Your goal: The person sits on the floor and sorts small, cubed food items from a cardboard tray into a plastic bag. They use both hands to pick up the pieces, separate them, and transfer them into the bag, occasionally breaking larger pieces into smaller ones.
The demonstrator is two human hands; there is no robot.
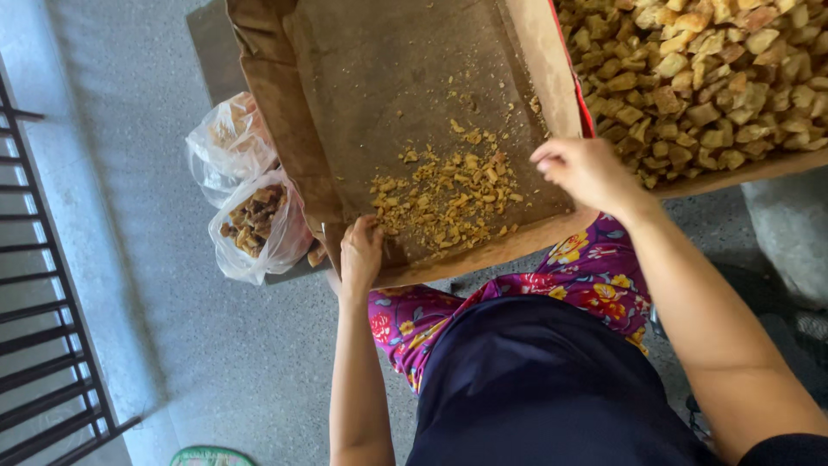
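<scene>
A paper-lined cardboard tray (285,103) rests across my lap, with a small heap of golden crumbs and small fried bits (448,194) near its front edge. My left hand (360,255) grips the tray's front left rim, fingers curled over the edge. Over the tray's front right corner my right hand (586,171) hovers with its fingers bunched together; whether it holds any bits cannot be told. To the right, a second tray (733,177) is piled full of larger golden-brown fried chunks (707,78).
Two clear plastic bags (254,226) holding brown pieces lie on the grey concrete floor left of the tray. A black metal railing (43,285) runs along the far left. A green-rimmed object (210,456) peeks in at the bottom edge.
</scene>
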